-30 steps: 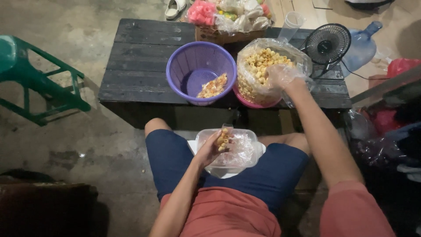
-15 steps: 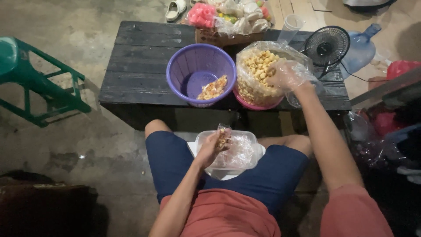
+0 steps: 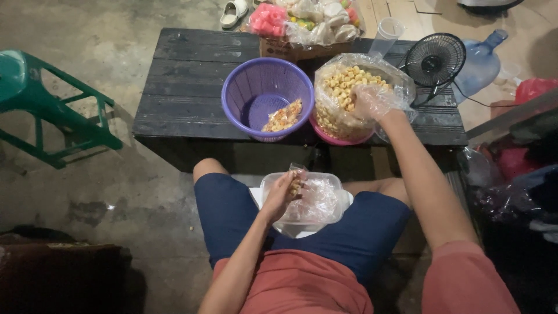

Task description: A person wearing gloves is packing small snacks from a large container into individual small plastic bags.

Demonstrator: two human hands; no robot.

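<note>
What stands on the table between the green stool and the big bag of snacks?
In the head view, only the purple basket, holding a few snacks, stands between the green stool and the snack bag.

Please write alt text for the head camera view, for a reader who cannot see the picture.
A seated person's right hand, in a clear plastic glove, reaches into a big bag of yellow snacks on a dark wooden table. The left hand holds a small snack-filled bag over a clear tub on the lap, beside a purple basket.
</note>
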